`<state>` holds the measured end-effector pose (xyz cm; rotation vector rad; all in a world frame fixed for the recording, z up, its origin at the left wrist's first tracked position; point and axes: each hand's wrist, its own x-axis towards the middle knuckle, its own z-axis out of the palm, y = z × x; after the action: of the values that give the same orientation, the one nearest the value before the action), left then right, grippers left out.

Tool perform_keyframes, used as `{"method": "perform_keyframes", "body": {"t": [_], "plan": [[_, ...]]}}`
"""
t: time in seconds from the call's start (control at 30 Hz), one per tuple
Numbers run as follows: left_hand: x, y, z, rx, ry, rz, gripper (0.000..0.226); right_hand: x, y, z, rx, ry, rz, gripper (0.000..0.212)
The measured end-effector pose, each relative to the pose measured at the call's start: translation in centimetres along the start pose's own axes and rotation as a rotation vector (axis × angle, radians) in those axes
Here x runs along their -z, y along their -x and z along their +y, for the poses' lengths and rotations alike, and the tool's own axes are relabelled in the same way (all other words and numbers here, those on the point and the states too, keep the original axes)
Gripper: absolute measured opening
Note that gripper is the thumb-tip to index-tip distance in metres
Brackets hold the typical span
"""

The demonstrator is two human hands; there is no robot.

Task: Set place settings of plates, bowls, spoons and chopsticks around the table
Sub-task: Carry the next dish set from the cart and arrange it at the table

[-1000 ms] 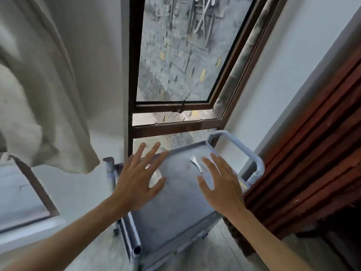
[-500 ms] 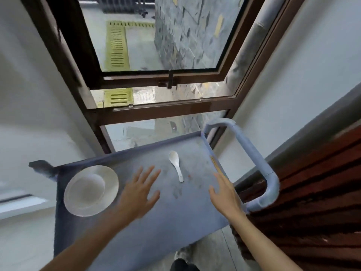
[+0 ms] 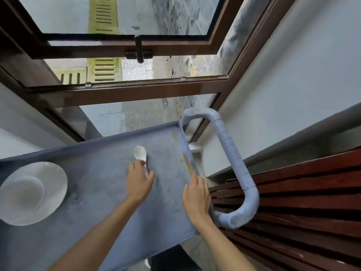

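A white ceramic spoon (image 3: pixel 140 152) lies on the grey cart top (image 3: pixel 97 192), near its middle. My left hand (image 3: pixel 138 182) covers the spoon's handle, fingers and thumb closed around it. A pair of wooden chopsticks (image 3: pixel 188 164) lies along the tray's right rim. My right hand (image 3: pixel 196 194) pinches their near end with the fingertips. At the far left, a white plate (image 3: pixel 58 184) carries a white bowl (image 3: pixel 21 194).
The cart's grey tube handle (image 3: pixel 232 159) curves along the right side, beside my right hand. A dark red slatted wooden panel (image 3: pixel 302 192) stands close on the right. A brown-framed window (image 3: pixel 125 92) is straight ahead, behind the cart.
The view has tilted down and moved nearer the cart. My left hand moved forward onto the spoon handle. My right hand reached the near end of the chopsticks.
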<state>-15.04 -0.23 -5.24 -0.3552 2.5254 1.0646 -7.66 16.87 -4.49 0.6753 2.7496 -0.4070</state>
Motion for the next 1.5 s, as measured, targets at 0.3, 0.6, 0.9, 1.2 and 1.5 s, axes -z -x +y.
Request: {"method": "perform_keyframes", "body": {"t": [0.3,0.6,0.9,1.2,1.5], "plan": [[0.5,-0.3,-1.9,0.186,0.319,0.062,0.048,-0.2,0.2,-0.1,-0.019,0.169,-0.069,0.032],[2.2,1.9,-3.3,0.298,0.565,-0.131,0.035,0.3,-0.1,0.0,0.019,0.206,-0.122,0.025],[4.5,6.1,-2.5,0.178,0.696,-0.148,0.036,2.3,-0.3,-0.9,0.054,-0.277,-0.156,0.020],[7.7,10.0,1.8,-0.130,0.765,-0.148,0.033,7.1,3.1,-7.2,0.002,-1.440,-0.555,0.029],[11.2,12.1,0.4,-0.179,0.838,-0.139,0.021,6.6,6.0,-11.8,0.119,-1.337,-0.724,0.038]]}}
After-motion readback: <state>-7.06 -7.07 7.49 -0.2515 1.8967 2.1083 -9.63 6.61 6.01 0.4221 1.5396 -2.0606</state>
